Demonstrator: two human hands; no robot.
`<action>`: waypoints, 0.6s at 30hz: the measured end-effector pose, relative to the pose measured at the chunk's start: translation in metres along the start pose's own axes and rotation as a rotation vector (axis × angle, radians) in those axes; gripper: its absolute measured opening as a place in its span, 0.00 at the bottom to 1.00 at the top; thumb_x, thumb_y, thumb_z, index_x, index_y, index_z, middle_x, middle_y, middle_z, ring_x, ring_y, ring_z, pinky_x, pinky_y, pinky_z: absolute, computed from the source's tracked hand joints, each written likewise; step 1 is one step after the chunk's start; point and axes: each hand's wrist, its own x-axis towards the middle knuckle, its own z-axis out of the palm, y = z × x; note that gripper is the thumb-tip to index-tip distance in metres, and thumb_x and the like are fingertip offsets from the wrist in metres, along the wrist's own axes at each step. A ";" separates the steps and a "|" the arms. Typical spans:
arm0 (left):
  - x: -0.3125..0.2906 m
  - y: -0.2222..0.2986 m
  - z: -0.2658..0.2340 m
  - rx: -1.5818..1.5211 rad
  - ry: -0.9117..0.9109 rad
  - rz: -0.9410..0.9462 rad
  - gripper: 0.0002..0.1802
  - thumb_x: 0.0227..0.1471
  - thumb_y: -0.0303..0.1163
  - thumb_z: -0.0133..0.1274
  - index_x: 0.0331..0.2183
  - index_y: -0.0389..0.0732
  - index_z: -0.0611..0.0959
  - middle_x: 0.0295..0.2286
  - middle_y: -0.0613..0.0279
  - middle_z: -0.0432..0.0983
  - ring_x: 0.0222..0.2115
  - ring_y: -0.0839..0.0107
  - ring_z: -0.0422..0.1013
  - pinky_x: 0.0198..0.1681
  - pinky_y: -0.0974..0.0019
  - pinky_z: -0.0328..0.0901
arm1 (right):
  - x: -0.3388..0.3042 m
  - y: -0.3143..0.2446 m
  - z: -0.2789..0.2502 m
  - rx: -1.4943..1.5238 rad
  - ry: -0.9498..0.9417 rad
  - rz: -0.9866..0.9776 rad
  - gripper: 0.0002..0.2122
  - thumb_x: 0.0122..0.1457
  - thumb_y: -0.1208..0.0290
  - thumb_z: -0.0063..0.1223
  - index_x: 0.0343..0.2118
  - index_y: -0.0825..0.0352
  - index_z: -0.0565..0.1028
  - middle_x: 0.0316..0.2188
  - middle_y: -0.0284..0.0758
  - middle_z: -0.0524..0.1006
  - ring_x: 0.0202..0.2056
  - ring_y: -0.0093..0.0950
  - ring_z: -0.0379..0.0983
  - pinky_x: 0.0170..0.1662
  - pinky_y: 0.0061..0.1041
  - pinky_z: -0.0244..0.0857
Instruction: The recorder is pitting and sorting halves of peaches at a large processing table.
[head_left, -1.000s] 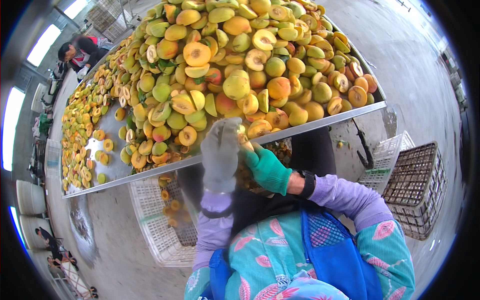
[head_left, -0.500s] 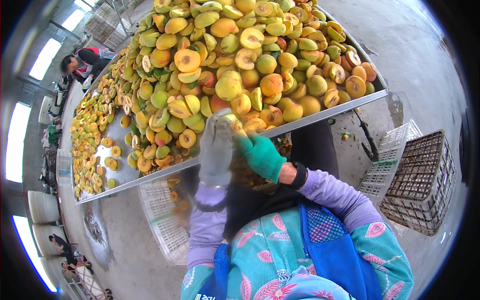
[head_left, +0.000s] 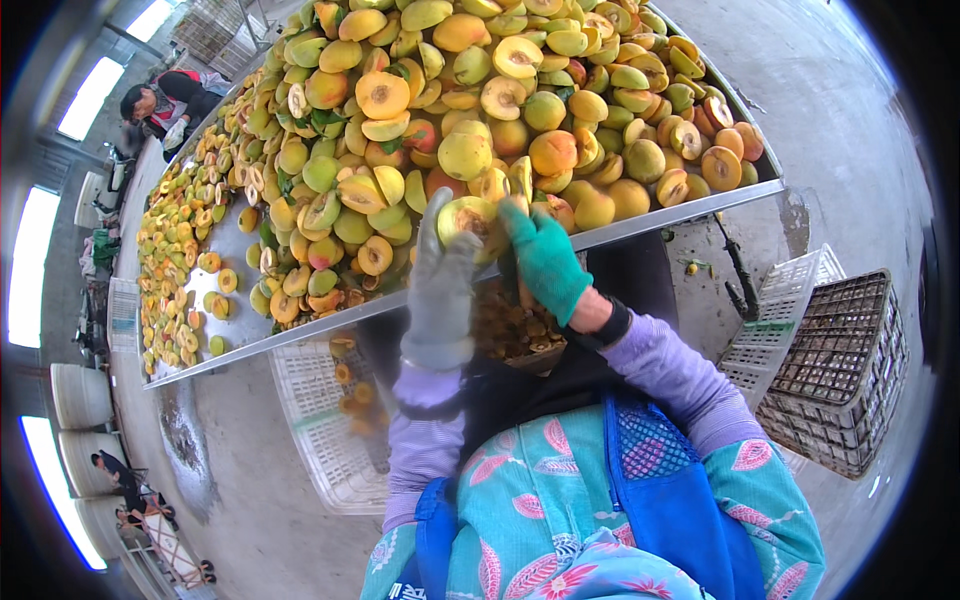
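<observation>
Concrete floor (head_left: 250, 470) all round, a big metal table (head_left: 245, 325) heaped with halved yellow-green fruit (head_left: 465, 155), and a raised rim (head_left: 690, 212) along the edge, which I'd guess is there so the round stuff doesn't roll off. Pile's thick right up to the near side, so everything sits within easy reach.

OK, hands. Left hand (head_left: 440, 300), grey glove, has its fingers closed around a cut fruit (head_left: 468, 225), one digit up the side and the rest bent in near the bottom. It's just above the near rim, cut face up, probably so the person can see the hollow middle. Right hand (head_left: 548, 262), green glove, comes in from the other side with its fingertips right by the fruit. Can't tell if they're gripping it: there's a dark blurry bit underneath that I can't make out.

Below the hands there's a heap of brownish bits (head_left: 515, 335), seemingly placed to catch whatever drops. White crate (head_left: 325, 440) with some fruit pieces stands left of the legs, also tucked close, likely to save stretching. Two more crates (head_left: 835, 375) sit off to the right, out of the way.
</observation>
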 end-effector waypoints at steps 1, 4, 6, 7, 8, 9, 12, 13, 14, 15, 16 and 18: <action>0.001 -0.003 -0.010 0.073 -0.099 -0.024 0.29 0.54 0.28 0.50 0.57 0.40 0.62 0.48 0.58 0.65 0.44 0.70 0.68 0.47 0.67 0.67 | 0.007 -0.006 -0.006 0.037 -0.009 0.022 0.17 0.61 0.56 0.47 0.31 0.70 0.72 0.20 0.32 0.70 0.21 0.22 0.63 0.26 0.24 0.60; -0.003 -0.006 -0.018 0.102 -0.181 0.002 0.30 0.52 0.29 0.53 0.55 0.39 0.64 0.45 0.57 0.69 0.44 0.67 0.69 0.49 0.64 0.66 | 0.004 -0.026 -0.020 0.133 -0.089 0.108 0.16 0.60 0.58 0.47 0.33 0.71 0.70 0.22 0.41 0.71 0.22 0.33 0.67 0.27 0.32 0.62; -0.004 -0.009 -0.016 -0.270 -0.142 -0.223 0.30 0.51 0.35 0.55 0.54 0.37 0.65 0.43 0.55 0.70 0.43 0.63 0.69 0.48 0.61 0.66 | -0.022 -0.027 -0.033 -0.227 -0.193 -0.246 0.15 0.60 0.57 0.46 0.34 0.67 0.69 0.23 0.45 0.73 0.25 0.42 0.70 0.28 0.36 0.64; -0.003 -0.008 -0.008 -0.341 -0.102 -0.196 0.25 0.54 0.37 0.51 0.51 0.37 0.68 0.43 0.54 0.70 0.42 0.59 0.70 0.48 0.60 0.67 | -0.038 -0.039 -0.032 -0.288 -0.203 -0.014 0.14 0.61 0.57 0.44 0.37 0.65 0.68 0.27 0.48 0.74 0.30 0.48 0.71 0.29 0.42 0.64; -0.003 -0.010 -0.011 -0.342 -0.096 -0.202 0.25 0.54 0.37 0.51 0.51 0.37 0.68 0.43 0.54 0.70 0.42 0.59 0.70 0.48 0.60 0.67 | -0.048 -0.037 -0.031 -0.380 -0.277 -0.009 0.16 0.61 0.54 0.43 0.37 0.66 0.68 0.28 0.50 0.74 0.32 0.49 0.71 0.30 0.46 0.62; -0.002 -0.016 -0.015 -0.054 -0.101 -0.052 0.22 0.56 0.38 0.49 0.50 0.36 0.68 0.43 0.54 0.70 0.42 0.61 0.70 0.47 0.61 0.67 | -0.050 -0.034 -0.028 -0.362 -0.292 0.028 0.17 0.61 0.54 0.42 0.37 0.66 0.68 0.27 0.50 0.74 0.31 0.51 0.71 0.31 0.46 0.62; 0.000 -0.027 -0.023 0.671 -0.084 0.382 0.17 0.60 0.36 0.43 0.45 0.35 0.71 0.42 0.56 0.70 0.41 0.68 0.70 0.46 0.65 0.66 | -0.049 -0.029 -0.022 -0.330 -0.295 0.057 0.19 0.61 0.52 0.41 0.37 0.67 0.68 0.25 0.51 0.74 0.30 0.52 0.70 0.31 0.46 0.62; 0.000 -0.028 -0.023 0.409 -0.042 0.256 0.16 0.60 0.37 0.44 0.44 0.35 0.72 0.40 0.57 0.71 0.40 0.70 0.70 0.45 0.67 0.66 | -0.048 -0.028 -0.021 -0.317 -0.282 0.045 0.20 0.61 0.51 0.40 0.37 0.67 0.68 0.24 0.52 0.73 0.29 0.52 0.70 0.31 0.46 0.62; -0.001 -0.025 -0.017 0.148 0.003 0.129 0.15 0.59 0.37 0.44 0.42 0.35 0.73 0.39 0.58 0.71 0.39 0.72 0.70 0.44 0.69 0.65 | -0.049 -0.030 -0.021 -0.316 -0.284 0.047 0.20 0.61 0.51 0.40 0.37 0.67 0.68 0.24 0.52 0.73 0.29 0.52 0.70 0.31 0.46 0.62; -0.002 -0.024 -0.013 0.149 0.004 0.127 0.15 0.59 0.37 0.44 0.42 0.35 0.73 0.39 0.58 0.71 0.39 0.72 0.70 0.44 0.69 0.65 | -0.049 -0.033 -0.022 -0.310 -0.291 0.054 0.20 0.62 0.51 0.39 0.36 0.68 0.68 0.24 0.52 0.73 0.29 0.52 0.70 0.31 0.45 0.62; -0.003 -0.024 -0.009 0.063 0.042 0.112 0.15 0.59 0.37 0.45 0.41 0.35 0.74 0.37 0.60 0.72 0.38 0.72 0.69 0.43 0.70 0.65 | -0.050 -0.035 -0.022 -0.304 -0.299 0.061 0.21 0.62 0.50 0.39 0.36 0.69 0.68 0.24 0.52 0.73 0.29 0.52 0.70 0.30 0.45 0.62; -0.005 -0.022 -0.004 -0.022 0.076 0.094 0.15 0.59 0.37 0.46 0.40 0.35 0.74 0.36 0.61 0.72 0.37 0.73 0.69 0.42 0.71 0.65 | -0.050 -0.021 -0.021 -0.390 -0.302 -0.058 0.21 0.62 0.50 0.38 0.36 0.69 0.68 0.24 0.52 0.73 0.29 0.52 0.70 0.31 0.45 0.62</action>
